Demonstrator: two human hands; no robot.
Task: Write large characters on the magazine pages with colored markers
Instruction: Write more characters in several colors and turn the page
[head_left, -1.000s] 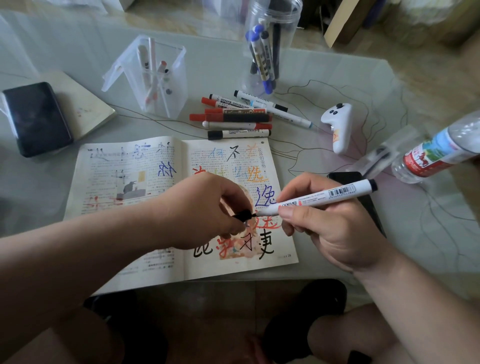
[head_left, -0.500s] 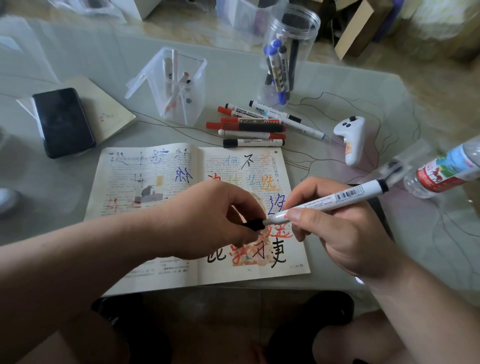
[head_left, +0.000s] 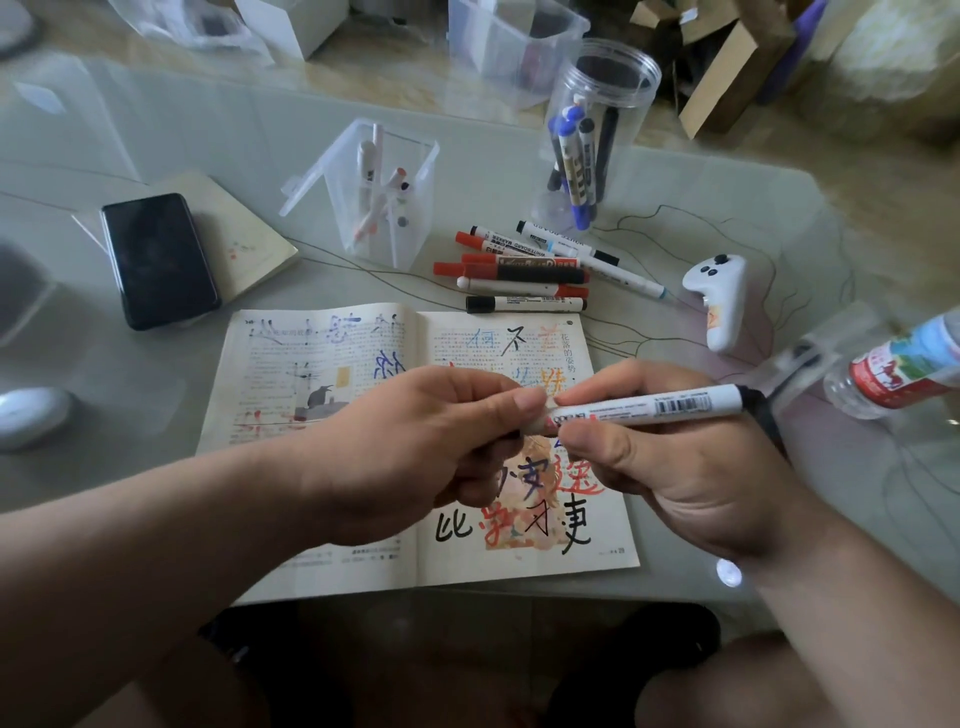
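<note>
Marker (head_left: 649, 408), white barrel, barcode label, black rear end. Held nearly level above the right-hand page of the magazine (head_left: 311, 374), clear of the paper. Head view (sole view).

Magazine: open flat on the glass table (head_left: 467, 182), at its near edge. Both pages already carry large characters in black, blue, red and orange.

Right hand (head_left: 675, 478): fingers curled round the front half of the barrel.

Left hand (head_left: 415, 452): thumb and forefinger pinched onto the marker's writing end, touching the right fingertips. The cap is hidden inside that pinch, so I cannot tell whether it is seated or off.

Hazards, as judged:
- The writing end is buried between fingers, so a bare nib would ink the skin or leave a stray mark on the finished characters directly beneath.
- A push or pull off the barrel's line could let the cap slip and roll over the near table edge.
- A water bottle (head_left: 898, 374) lies on its side near the marker's rear end, and a backward jerk of the right hand could knock it.

Also present:
- loose markers (head_left: 519, 273) in a row beyond the magazine
- round jar (head_left: 597, 130) and square holder (head_left: 384, 197) of pens
- phone (head_left: 158, 260)

Change from half a second ago:
- The black cap, then visible between the hands, is now covered.
- The hands have closed together.
- The barrel, then tilted up to the right, lies flatter.
</note>
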